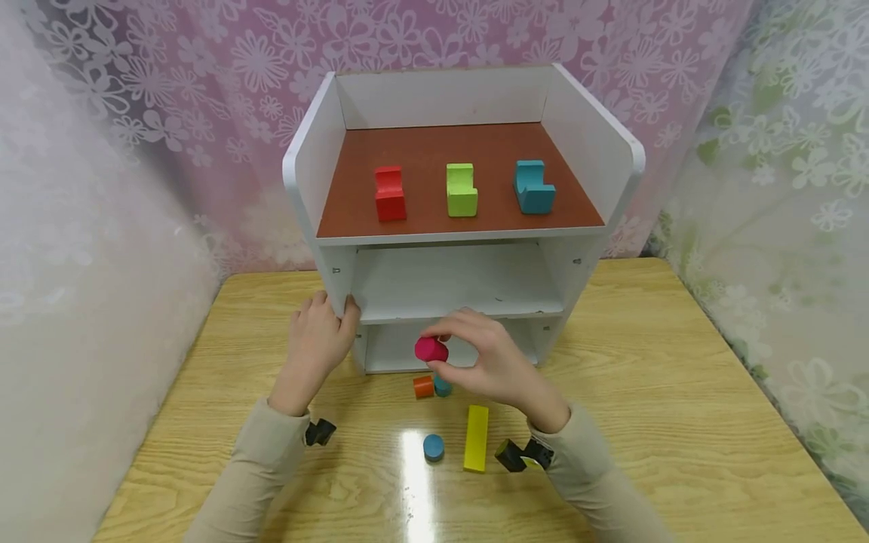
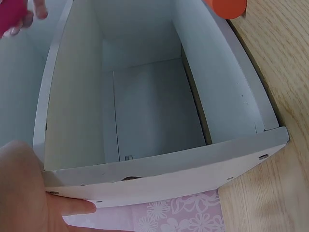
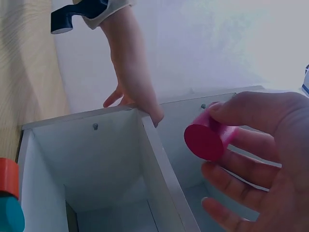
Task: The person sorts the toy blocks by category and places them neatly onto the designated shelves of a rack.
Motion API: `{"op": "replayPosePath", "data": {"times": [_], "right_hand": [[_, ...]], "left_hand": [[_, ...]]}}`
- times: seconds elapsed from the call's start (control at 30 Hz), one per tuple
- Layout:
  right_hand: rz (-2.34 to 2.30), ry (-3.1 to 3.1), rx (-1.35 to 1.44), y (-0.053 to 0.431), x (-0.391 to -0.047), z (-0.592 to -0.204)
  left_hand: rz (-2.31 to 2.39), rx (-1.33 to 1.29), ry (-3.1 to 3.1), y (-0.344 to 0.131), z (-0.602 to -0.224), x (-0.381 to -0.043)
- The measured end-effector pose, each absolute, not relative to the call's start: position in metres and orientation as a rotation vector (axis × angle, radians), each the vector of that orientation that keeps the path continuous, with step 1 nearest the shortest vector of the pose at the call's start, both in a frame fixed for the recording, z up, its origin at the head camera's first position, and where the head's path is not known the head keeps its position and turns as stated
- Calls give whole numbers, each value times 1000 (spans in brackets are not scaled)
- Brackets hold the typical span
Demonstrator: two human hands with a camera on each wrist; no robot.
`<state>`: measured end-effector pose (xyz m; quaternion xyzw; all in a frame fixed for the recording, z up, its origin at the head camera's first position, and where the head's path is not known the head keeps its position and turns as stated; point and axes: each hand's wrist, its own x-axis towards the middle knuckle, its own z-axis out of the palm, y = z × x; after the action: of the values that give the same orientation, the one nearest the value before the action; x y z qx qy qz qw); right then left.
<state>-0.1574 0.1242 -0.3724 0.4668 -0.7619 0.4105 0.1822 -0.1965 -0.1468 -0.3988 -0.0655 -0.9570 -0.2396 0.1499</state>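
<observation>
My right hand (image 1: 492, 358) pinches a pink cylinder block (image 1: 431, 348) between thumb and fingers, in front of the white shelf unit's (image 1: 462, 313) lower compartments. In the right wrist view, the round end of the pink cylinder (image 3: 205, 141) faces the camera and the other fingers spread below it. My left hand (image 1: 319, 335) grips the left side panel of the shelf unit, its thumb at the front edge and its fingers along the outside. On the brown top shelf (image 1: 434, 151) stand a red notched block (image 1: 390, 197), a lime green one (image 1: 462, 194) and a teal one (image 1: 534, 190).
On the wooden table (image 1: 645, 422) before the unit, an orange cylinder (image 1: 423, 387) lies beside a teal cylinder (image 1: 443, 385). Nearer the front are a blue cylinder (image 1: 433, 447) and a long yellow block (image 1: 476, 439). Flowered curtains (image 1: 258, 90) hang behind and at the sides.
</observation>
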Motion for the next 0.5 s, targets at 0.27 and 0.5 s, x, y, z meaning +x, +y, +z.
{"op": "replayPosePath", "data": {"times": [0.27, 0.5], "right_hand": [[1266, -2208, 1192, 107, -176, -367], [1341, -2225, 1109, 92, -190, -362]], "left_hand": [[-674, -192, -2738, -148, -398, -197], [-670, -183, -2759, -147, -397, -196]]}}
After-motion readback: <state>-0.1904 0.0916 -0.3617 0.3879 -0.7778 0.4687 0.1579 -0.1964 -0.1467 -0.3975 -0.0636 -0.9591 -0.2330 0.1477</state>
